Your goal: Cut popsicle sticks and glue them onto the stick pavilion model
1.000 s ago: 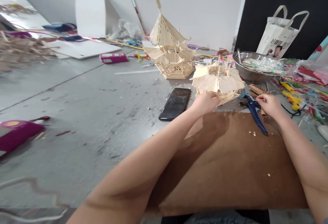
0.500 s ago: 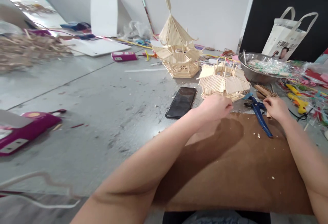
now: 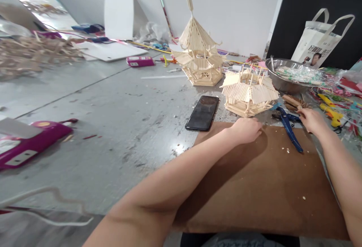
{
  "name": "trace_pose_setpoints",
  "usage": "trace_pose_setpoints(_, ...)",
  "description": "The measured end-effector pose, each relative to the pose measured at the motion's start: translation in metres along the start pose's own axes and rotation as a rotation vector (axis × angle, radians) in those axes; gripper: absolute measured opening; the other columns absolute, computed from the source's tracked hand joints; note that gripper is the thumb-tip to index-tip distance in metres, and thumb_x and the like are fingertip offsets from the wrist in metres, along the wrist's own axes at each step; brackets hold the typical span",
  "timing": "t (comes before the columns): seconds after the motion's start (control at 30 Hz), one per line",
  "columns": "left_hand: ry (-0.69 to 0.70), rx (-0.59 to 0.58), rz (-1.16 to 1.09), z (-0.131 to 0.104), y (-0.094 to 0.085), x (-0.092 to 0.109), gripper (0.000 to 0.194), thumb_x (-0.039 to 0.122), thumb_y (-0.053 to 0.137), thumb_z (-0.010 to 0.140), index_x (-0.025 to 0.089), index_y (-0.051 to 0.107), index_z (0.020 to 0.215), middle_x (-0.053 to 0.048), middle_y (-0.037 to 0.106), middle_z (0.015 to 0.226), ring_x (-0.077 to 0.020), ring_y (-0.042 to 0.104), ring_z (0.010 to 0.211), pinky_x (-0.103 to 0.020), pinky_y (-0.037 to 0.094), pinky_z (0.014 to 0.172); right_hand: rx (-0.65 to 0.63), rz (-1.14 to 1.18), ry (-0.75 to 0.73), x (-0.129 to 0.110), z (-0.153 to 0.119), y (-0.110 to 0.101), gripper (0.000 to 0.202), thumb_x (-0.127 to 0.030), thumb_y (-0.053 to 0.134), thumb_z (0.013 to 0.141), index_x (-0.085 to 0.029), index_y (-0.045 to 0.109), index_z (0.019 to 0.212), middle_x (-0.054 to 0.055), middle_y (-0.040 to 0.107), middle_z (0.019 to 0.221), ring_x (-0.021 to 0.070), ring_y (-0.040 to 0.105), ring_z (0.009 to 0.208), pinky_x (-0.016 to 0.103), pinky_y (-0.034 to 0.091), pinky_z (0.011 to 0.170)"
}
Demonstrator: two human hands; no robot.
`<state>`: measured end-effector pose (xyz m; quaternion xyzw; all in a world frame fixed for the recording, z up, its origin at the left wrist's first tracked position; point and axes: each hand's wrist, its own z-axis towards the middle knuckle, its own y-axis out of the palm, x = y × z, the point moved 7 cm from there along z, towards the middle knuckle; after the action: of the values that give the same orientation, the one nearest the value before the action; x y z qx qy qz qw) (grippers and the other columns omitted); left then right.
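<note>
My left hand [image 3: 247,130] is closed above the back part of the brown board [image 3: 254,186], just in front of the smaller stick pavilion [image 3: 249,92]; what it holds, if anything, is hidden. Over by the board's back right corner, the fingers of my right hand [image 3: 312,120] are bent at a small brown cardboard piece [image 3: 292,103] with sticks near it. Blue-handled cutters [image 3: 291,132] lie just left of my right hand. A taller stick pagoda [image 3: 198,56] stands behind the smaller one.
A black phone [image 3: 202,113] lies left of the board. Behind on the right are a metal bowl [image 3: 283,83] of wrapped sticks, a white bag [image 3: 316,47] and a yellow glue gun [image 3: 335,115]. A purple power strip [image 3: 36,143] lies far left.
My left hand has come down and toward me, away from the smaller pavilion's base. My right hand has shifted slightly beside the cardboard piece. The view has moved a little.
</note>
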<state>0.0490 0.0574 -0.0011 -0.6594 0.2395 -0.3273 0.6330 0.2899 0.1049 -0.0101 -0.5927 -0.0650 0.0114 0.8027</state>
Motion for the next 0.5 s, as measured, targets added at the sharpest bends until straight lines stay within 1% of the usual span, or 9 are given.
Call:
trace_pose_setpoints(0.13,-0.033,0.041,-0.010,0.003,0.008,-0.005,0.031,0.027,0.040,0.082,0.017,0.060,0.103,-0.012,0.061,0.104,-0.0279,0.061,0.088,-0.037,0.048,0.068,-0.025,-0.022,-0.020,-0.001,-0.001,0.001,0.027,-0.012,0.047,0.073,-0.014,0.065,0.092,0.012,0.067,0.097,0.0247,0.061,0.089,0.033,0.044,0.076)
trace_pose_setpoints(0.23,-0.076,0.064,-0.033,0.004,0.011,-0.010,0.033,0.030,0.041,0.083,0.018,0.057,0.109,-0.013,0.058,0.110,-0.0286,0.059,0.094,-0.039,0.048,0.072,-0.029,-0.035,-0.041,-0.006,-0.002,0.002,0.025,-0.014,0.045,0.076,-0.014,0.065,0.092,0.012,0.067,0.096,0.0243,0.061,0.090,0.033,0.043,0.079)
trace_pose_setpoints(0.37,-0.102,0.079,-0.010,0.004,0.015,-0.011,0.036,0.034,0.040,0.084,0.018,0.056,0.111,-0.012,0.059,0.110,-0.0292,0.058,0.097,-0.040,0.048,0.073,-0.021,-0.053,-0.033,-0.009,-0.003,-0.001,0.025,-0.020,0.043,0.080,-0.015,0.065,0.092,0.011,0.067,0.095,0.0237,0.061,0.089,0.033,0.043,0.078)
trace_pose_setpoints(0.5,-0.128,0.069,0.051,0.004,0.019,-0.010,0.036,0.037,0.037,0.086,0.018,0.056,0.110,-0.011,0.059,0.110,-0.0270,0.058,0.096,-0.038,0.049,0.073,-0.016,-0.073,0.003,-0.009,-0.004,-0.005,0.027,-0.023,0.042,0.081,-0.015,0.065,0.092,0.011,0.067,0.093,0.0235,0.061,0.086,0.032,0.043,0.074)
